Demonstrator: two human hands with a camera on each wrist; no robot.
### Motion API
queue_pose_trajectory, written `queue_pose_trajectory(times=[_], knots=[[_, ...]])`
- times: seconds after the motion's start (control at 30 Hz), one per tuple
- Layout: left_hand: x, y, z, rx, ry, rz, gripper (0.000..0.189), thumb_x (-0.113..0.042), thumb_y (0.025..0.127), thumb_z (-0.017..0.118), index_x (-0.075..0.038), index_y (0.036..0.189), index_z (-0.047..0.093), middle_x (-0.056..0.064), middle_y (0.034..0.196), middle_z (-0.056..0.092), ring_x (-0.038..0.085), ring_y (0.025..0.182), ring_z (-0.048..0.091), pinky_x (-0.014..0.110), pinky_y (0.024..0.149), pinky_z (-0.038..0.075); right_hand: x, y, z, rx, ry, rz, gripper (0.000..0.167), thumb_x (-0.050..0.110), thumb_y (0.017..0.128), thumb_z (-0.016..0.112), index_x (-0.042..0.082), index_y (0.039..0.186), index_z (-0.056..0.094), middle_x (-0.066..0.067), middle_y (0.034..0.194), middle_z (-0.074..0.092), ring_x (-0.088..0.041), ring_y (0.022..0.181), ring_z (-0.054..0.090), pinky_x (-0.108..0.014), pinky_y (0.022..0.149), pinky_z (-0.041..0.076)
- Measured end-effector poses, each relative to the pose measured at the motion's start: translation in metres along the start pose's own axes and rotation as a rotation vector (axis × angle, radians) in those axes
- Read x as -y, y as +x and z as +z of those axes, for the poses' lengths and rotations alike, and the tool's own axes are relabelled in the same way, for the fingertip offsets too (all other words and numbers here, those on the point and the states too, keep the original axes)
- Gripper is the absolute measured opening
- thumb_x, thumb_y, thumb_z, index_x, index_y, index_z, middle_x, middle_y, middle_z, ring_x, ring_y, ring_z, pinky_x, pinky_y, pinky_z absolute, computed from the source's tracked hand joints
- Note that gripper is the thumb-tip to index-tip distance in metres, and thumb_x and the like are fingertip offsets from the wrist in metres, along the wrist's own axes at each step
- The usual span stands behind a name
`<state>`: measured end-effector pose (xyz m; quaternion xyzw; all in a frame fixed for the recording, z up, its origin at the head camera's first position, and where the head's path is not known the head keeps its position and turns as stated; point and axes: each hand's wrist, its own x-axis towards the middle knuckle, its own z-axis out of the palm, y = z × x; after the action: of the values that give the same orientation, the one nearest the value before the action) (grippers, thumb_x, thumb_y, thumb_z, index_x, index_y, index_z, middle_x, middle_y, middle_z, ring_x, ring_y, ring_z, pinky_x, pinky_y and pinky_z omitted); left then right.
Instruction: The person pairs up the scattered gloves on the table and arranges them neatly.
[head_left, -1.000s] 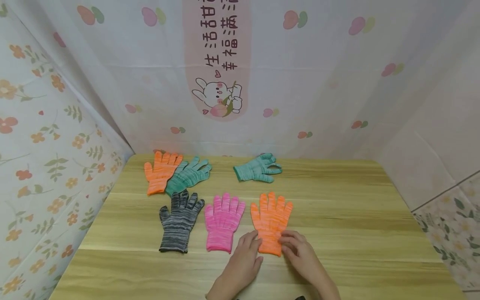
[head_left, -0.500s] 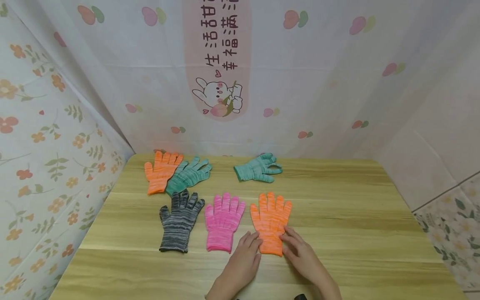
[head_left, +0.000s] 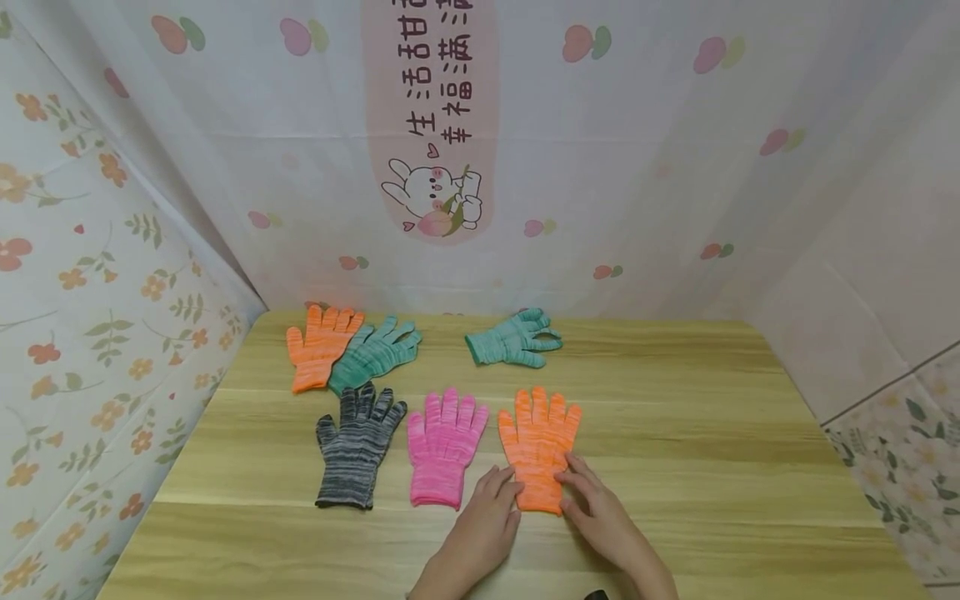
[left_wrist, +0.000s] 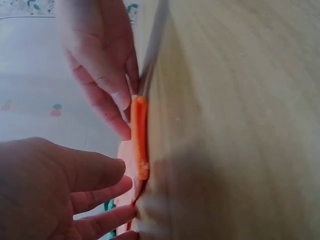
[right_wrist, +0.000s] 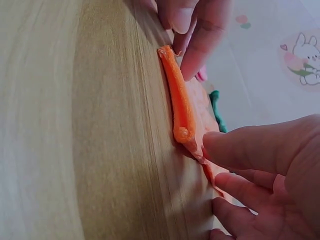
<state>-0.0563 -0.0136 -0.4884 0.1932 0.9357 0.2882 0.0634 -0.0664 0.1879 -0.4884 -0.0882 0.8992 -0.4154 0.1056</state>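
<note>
An orange knit glove [head_left: 542,450] lies flat on the wooden table, fingers pointing away from me and cuff toward me. My left hand [head_left: 486,518] touches its left edge near the cuff with relaxed fingertips. On the opposite edge, the fingertips of my right hand [head_left: 603,515] rest beside the cuff, the thumb a little lower. Both wrist views show the folded cuff [left_wrist: 140,137] edge-on, slightly raised, between the two hands. To the left lie a pink glove [head_left: 442,450] and a dark grey striped glove [head_left: 356,454], laid out in the same row.
At the back left, a second orange glove [head_left: 318,350] overlaps a green glove [head_left: 375,358]. Another green glove [head_left: 513,337] lies sideways at the back middle of the table [head_left: 712,467]. Patterned curtains [head_left: 637,167] hang behind and at the left.
The orange glove has shifted very slightly left between my hands. My right fingertips have slid a little up its edge. The other gloves stay put; the head view has tilted slightly.
</note>
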Motion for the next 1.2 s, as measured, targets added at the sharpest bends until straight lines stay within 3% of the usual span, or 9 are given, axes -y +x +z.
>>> queue_pose_trajectory(times=[0.17,0.3,0.47,0.6,0.77,0.9,1.03,1.2], knots=[[0.006,0.005,-0.017,0.007,-0.09,0.041,0.034,-0.016,0.094,0.051,-0.016,0.128,0.053,0.011,0.14,0.042,0.03,0.13,0.039,0.048,0.101,0.041,-0.002,-0.001,-0.001,-0.002,0.002,-0.02,0.033,0.022,0.091,0.059,0.006,0.12,0.058,-0.018,0.15,0.029,-0.04,0.139,0.019,-0.063,0.107,0.021],[0.02,0.012,-0.044,-0.088,-0.129,0.04,0.035,-0.014,0.094,0.05,-0.015,0.129,0.053,0.01,0.141,0.042,0.029,0.13,0.041,0.049,0.101,0.04,-0.004,-0.002,-0.003,-0.001,0.009,-0.04,0.032,0.021,0.091,0.059,0.006,0.12,0.059,-0.018,0.149,0.03,-0.041,0.139,0.02,-0.063,0.106,0.022],[0.056,0.024,-0.086,-0.289,-0.102,-0.024,0.031,-0.006,0.09,0.054,-0.009,0.121,0.059,0.013,0.134,0.048,0.034,0.125,0.044,0.051,0.098,0.042,-0.006,-0.001,-0.004,0.014,0.003,-0.045,0.033,0.022,0.091,0.058,0.007,0.121,0.059,-0.017,0.15,0.03,-0.038,0.139,0.02,-0.06,0.107,0.023],[0.097,0.03,-0.118,-0.347,-0.013,-0.114,0.028,-0.008,0.091,0.054,-0.004,0.118,0.06,0.019,0.132,0.049,0.04,0.123,0.042,0.055,0.098,0.04,-0.008,-0.001,-0.005,0.03,-0.001,-0.035,0.034,0.024,0.091,0.058,0.009,0.122,0.058,-0.015,0.15,0.029,-0.036,0.14,0.019,-0.058,0.108,0.022],[0.147,0.027,-0.148,-0.285,0.06,-0.236,0.03,-0.006,0.09,0.052,0.006,0.117,0.057,0.033,0.131,0.042,0.051,0.123,0.036,0.062,0.099,0.033,-0.009,-0.001,-0.007,0.052,0.018,-0.037,0.035,0.026,0.092,0.057,0.009,0.123,0.058,-0.015,0.151,0.028,-0.036,0.141,0.017,-0.057,0.109,0.02],[0.175,0.02,-0.162,-0.182,0.162,-0.326,0.031,-0.006,0.089,0.052,0.012,0.114,0.056,0.04,0.133,0.035,0.056,0.122,0.034,0.063,0.099,0.032,-0.008,-0.002,-0.007,0.061,0.029,-0.043,0.035,0.026,0.092,0.056,0.009,0.123,0.057,-0.016,0.151,0.028,-0.036,0.14,0.017,-0.057,0.11,0.019],[0.193,0.015,-0.171,-0.068,0.227,-0.327,0.036,-0.01,0.089,0.053,0.013,0.117,0.055,0.045,0.135,0.027,0.059,0.124,0.028,0.064,0.101,0.029,-0.008,-0.002,-0.007,0.064,0.033,-0.038,0.035,0.027,0.092,0.056,0.009,0.123,0.058,-0.015,0.151,0.028,-0.036,0.141,0.017,-0.057,0.11,0.019],[0.209,0.015,-0.176,-0.014,0.231,-0.32,0.041,-0.009,0.09,0.05,0.016,0.122,0.05,0.048,0.135,0.021,0.061,0.125,0.023,0.063,0.102,0.028,-0.007,-0.002,-0.008,0.073,0.042,-0.036,0.036,0.028,0.093,0.055,0.01,0.123,0.058,-0.015,0.151,0.028,-0.036,0.141,0.017,-0.057,0.109,0.02]])
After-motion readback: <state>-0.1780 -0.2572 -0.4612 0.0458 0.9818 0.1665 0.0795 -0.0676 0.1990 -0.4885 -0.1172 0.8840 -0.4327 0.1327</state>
